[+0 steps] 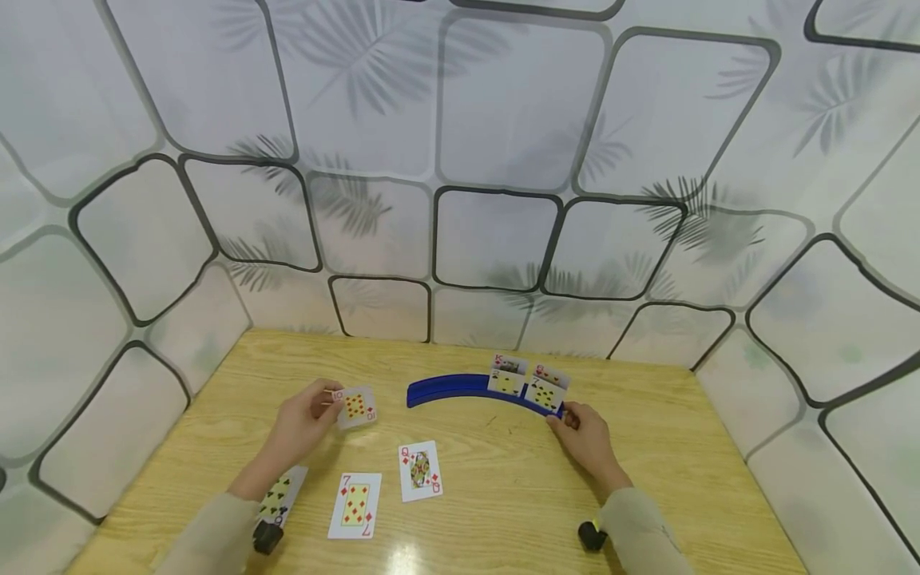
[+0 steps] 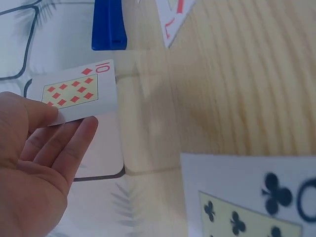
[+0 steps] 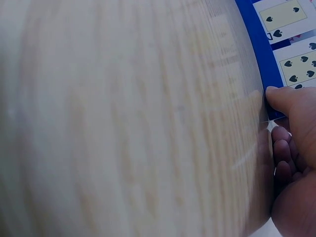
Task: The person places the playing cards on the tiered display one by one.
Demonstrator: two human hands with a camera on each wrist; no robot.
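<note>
My left hand [image 1: 298, 427] pinches a ten of diamonds playing card [image 1: 355, 407] between thumb and fingers, raised over the left of the table. In the left wrist view the card [image 2: 74, 91] faces up, tilted. A curved blue card holder [image 1: 446, 386] stands toward the back. Its right end is gripped by my right hand [image 1: 589, 447], with the thumb [image 3: 279, 100] on the front edge. Spade cards stand in its right half, a seven [image 1: 544, 395] among them, with a king [image 1: 509, 364] and a red card [image 1: 552, 375] behind. The holder's left half bears no card.
A queen of diamonds [image 1: 420, 471] and a seven of diamonds [image 1: 355, 505] lie face up on the wooden table [image 1: 503, 495]. A clubs card [image 1: 287, 487] lies partly hidden by my left forearm. A patterned cloth wall [image 1: 381, 231] rises behind the table and at both sides.
</note>
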